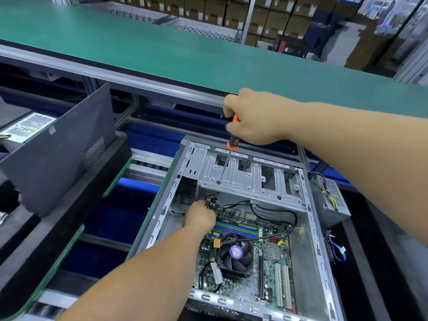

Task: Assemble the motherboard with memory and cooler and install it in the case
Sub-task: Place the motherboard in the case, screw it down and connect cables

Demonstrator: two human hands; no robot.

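Orange-and-black screwdriver (232,135) is in the right hand (254,117), fingers wrapped round the handle. Shaft runs down and slightly left, tip landing on a dark screw (218,182) at the near-left part of the silver drive cage (250,179). Long axis of the tool is near vertical, a little tilted, top leaning away and to the right.

Motherboard (245,258) already sits flat in the case (162,205), memory slots (236,229) blue and green across the far part, cooler (234,253) with its fan in the middle. Board lies below and nearer than the right hand; drive cage overhangs its far edge.

Left hand (199,216) is much nearer the board: down inside the case at the far-left corner, fingers curled at a cluster of black cables (273,209) just under the cage lip. Looks like a pinch on a connector or wire (can't confirm what, fingertips are behind the hand).

Key relation, my read: screwdriver tip is on the cage, directly above and beyond the left hand's spot, so the two hands work stacked, right above, left underneath. If the next step is a board screw at that corner, the shaft has to clear the cage edge and come down beside the left fingers.

Hard to see:
- whether the tip is seated in the screw head or just resting on it
- board's far edge, hidden under the cage
- whether memory sticks are actually fitted; slots visible, modules unclear
- near case edge, cut off by the frame
- power supply (331,195) outside the right wall, its leads partly hidden
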